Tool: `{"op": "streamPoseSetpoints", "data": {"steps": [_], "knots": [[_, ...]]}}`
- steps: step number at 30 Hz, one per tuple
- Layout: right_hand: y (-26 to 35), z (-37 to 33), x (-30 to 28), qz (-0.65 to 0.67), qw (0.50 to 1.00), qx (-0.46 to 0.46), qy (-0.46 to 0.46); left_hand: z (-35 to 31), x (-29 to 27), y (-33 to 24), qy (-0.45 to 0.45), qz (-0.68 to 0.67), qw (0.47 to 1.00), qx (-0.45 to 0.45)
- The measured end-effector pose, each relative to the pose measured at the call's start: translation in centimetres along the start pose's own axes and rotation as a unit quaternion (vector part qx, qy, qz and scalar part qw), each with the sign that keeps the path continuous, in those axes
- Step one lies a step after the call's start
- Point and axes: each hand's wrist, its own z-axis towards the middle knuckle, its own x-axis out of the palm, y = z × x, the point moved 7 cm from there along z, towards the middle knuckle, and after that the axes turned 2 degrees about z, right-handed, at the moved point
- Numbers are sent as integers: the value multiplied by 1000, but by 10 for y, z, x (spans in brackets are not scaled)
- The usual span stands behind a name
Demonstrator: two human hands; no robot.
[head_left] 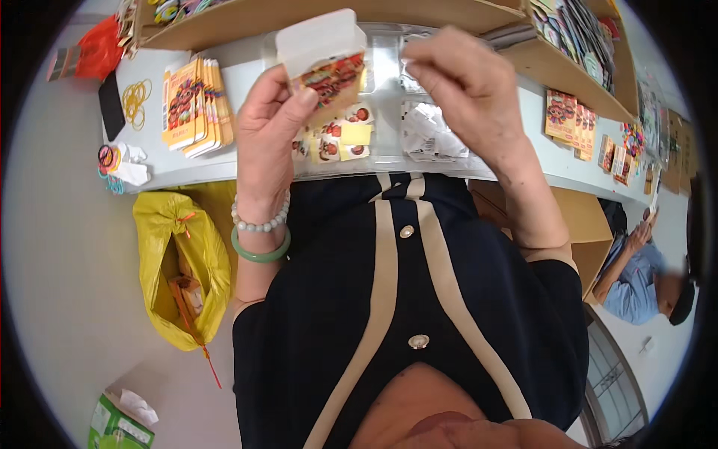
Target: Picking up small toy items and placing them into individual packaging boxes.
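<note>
My left hand [271, 123] is closed around a small card box [320, 43], its white flap raised and red and yellow print on its side. Below it lies a clear plastic tray [384, 63] on the table. One section holds small picture cards [329, 147] with yellow pieces among them; another holds white paper packets [428, 129]. Above the packets hovers my right hand [475, 93], slightly blurred, thumb and forefinger pinched together. Whatever sits between those fingertips is too small to make out.
Flat printed boxes [196, 105] stand stacked at left, near rubber bands [135, 103] and a black phone [111, 105]. Cardboard cartons [441, 16] line the back. More printed boxes [570, 120] lie right. A yellow bag [153, 254] hangs below. Another person [636, 280] sits at far right.
</note>
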Motion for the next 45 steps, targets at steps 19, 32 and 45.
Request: {"op": "streamPoseSetpoints", "data": {"steps": [19, 32, 45], "knots": [[-55, -19, 52, 319, 888, 320, 83, 1, -13, 5, -7, -50, 999, 14], [-16, -5, 43, -19, 999, 33, 16, -3, -18, -3, -56, -2, 998, 23], [20, 16, -7, -126, 991, -14, 42, 1, 34, 20, 113, -26, 993, -31]]}}
